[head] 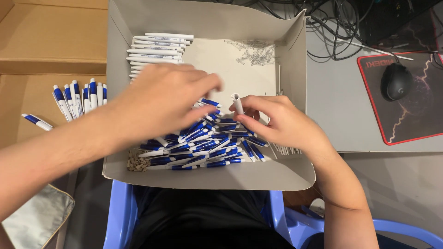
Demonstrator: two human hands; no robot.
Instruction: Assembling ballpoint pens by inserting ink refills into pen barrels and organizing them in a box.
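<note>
My right hand (281, 122) holds a white pen barrel (237, 103) upright, its open end up, over a heap of blue-and-white pen parts (203, 145) in a grey cardboard box (207, 177). My left hand (161, 99) hovers blurred above the left of the heap, fingers spread toward the barrel; I cannot tell whether it holds anything small. A stack of white barrels (157, 50) lies at the box's back left. A cluster of thin clear refills or springs (254, 50) lies at the back right.
Assembled blue-and-white pens (80, 97) lie in a row on a brown carton (46, 41) to the left. A black mouse (395, 80) sits on a red-edged mat (406, 110) on the grey desk at right, cables behind. A blue plastic chair (120, 216) is below.
</note>
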